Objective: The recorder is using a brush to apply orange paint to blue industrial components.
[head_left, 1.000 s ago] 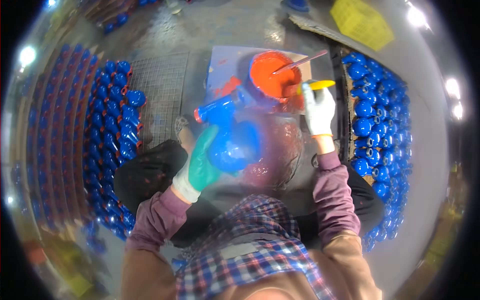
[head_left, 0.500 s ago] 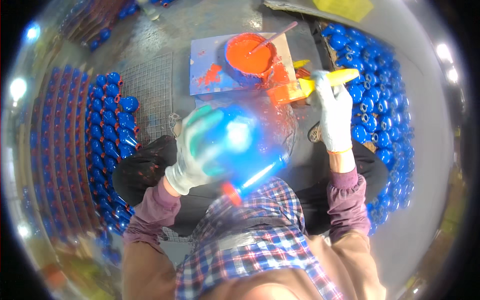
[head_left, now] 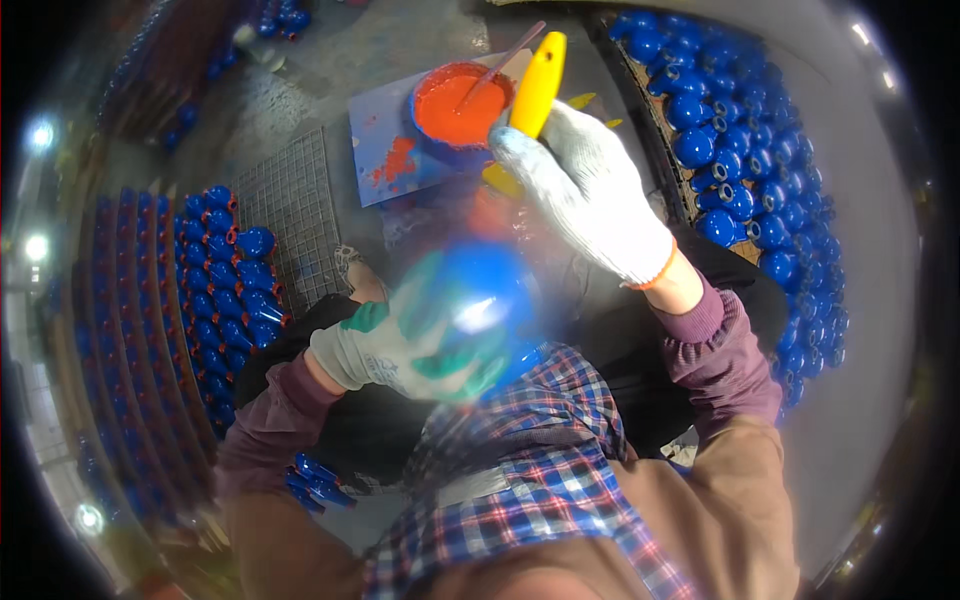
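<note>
My left hand [head_left: 405, 345], in a grey and green glove, grips a glossy blue rounded casting [head_left: 490, 290] above my lap. Motion blurs the casting, and the glove covers part of it. My right hand [head_left: 595, 195], in a white glove, is closed round a paintbrush [head_left: 541, 85] with its yellow handle pointing up and away. Its reddish bristle end is blurred and partly hidden just beyond the casting; whether they touch I cannot tell. Farther off, a round pot [head_left: 418, 122] of orange-red paint holds a thin stirring stick [head_left: 515, 52].
The pot stands on a paint-spattered sheet [head_left: 368, 165]. Many blue castings [head_left: 735, 150] lie packed along the right. On the left are more blue castings with red ends [head_left: 225, 275], long stacked rows [head_left: 145, 330] and a wire mesh panel [head_left: 290, 195].
My right hand has moved left and turned the paintbrush from nearly level to handle up, its bristle end nearer the casting. My left hand has turned the casting; its red end no longer shows.
</note>
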Tool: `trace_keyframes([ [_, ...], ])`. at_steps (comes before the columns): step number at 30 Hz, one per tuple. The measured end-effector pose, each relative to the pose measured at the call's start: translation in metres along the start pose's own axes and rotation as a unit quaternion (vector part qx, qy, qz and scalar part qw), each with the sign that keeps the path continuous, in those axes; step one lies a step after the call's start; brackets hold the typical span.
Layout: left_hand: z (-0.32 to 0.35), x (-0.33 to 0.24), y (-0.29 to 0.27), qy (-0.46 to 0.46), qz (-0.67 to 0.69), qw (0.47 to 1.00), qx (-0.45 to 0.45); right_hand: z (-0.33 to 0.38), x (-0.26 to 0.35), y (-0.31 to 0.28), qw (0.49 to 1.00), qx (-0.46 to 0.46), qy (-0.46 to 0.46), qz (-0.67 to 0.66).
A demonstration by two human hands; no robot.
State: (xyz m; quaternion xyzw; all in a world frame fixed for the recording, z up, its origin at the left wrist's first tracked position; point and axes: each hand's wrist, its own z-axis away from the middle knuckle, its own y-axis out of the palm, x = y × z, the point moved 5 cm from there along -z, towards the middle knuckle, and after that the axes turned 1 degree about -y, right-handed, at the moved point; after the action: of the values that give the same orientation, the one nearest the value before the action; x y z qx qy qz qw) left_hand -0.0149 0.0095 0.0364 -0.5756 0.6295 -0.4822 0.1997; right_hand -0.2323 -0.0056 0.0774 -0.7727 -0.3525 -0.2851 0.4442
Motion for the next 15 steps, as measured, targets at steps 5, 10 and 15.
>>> trace_keyframes([
  [5,0.001,0.009,0.001,-0.111,0.042,0.993,0.005,0.027,0.013,-0.015,0.995,-0.059,-0.048,-0.061],
  [10,0.017,0.006,0.009,-0.275,0.083,0.957,-0.038,0.054,0.014,-0.012,0.989,-0.081,-0.017,-0.121],
  [15,0.026,-0.009,0.025,-0.422,0.154,0.878,-0.165,0.067,0.012,-0.012,0.993,-0.096,-0.071,-0.023],
])
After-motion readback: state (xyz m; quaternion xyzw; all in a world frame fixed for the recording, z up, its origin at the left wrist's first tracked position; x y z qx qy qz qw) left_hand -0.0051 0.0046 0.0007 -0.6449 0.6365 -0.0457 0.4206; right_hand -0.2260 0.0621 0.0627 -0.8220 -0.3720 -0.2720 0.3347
